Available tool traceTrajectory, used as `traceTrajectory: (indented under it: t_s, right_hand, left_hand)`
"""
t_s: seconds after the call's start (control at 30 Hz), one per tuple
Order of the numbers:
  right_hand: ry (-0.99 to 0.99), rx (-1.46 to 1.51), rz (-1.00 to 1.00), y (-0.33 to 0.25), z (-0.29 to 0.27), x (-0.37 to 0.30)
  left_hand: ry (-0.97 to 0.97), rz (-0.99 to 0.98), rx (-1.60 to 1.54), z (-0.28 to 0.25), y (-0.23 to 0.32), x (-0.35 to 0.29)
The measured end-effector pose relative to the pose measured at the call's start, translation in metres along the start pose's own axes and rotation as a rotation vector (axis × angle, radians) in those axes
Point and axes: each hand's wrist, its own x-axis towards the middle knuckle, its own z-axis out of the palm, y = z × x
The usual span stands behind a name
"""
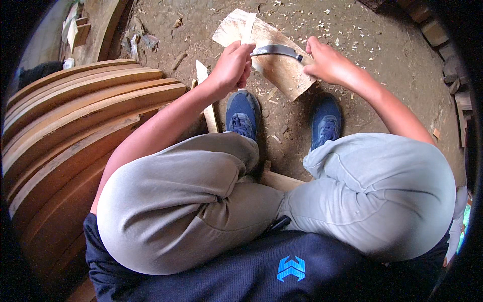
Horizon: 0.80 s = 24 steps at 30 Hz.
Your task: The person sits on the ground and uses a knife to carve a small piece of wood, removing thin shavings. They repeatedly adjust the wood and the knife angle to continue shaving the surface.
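Observation:
My left hand [234,65] is closed around a thin, pale wooden strip [249,26], whose far end sticks out beyond my fingers. In my right hand [327,63] is the handle of a curved knife [275,49]. Its blade points left, and the tip reaches my left fist, where the fingers hide it. Whether the edge touches the strip I cannot tell. Beneath both hands a broad, rough wooden slab [289,83] lies on the dirt, just past my shoes.
Long curved planks [95,95] are stacked at my left. Beside my left shoe [243,113] lies a narrow wood piece [209,108]. My right shoe [326,121] is near the slab. Shavings litter the dirt floor [372,32]. Wooden blocks [433,32] line the right edge.

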Motion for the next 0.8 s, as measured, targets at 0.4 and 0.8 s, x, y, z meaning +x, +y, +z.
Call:
traceTrajectory:
  t_s: [0.4, 0.8]
  right_hand:
    - [0.182, 0.013, 0.066, 0.014, -0.013, 0.015]
    - [0.14, 0.139, -0.076, -0.007, -0.011, 0.004]
  left_hand:
    - [-0.066, 0.011, -0.073, 0.001, -0.009, -0.001]
    - [-0.07, -0.146, 0.112, 0.006, -0.014, -0.003]
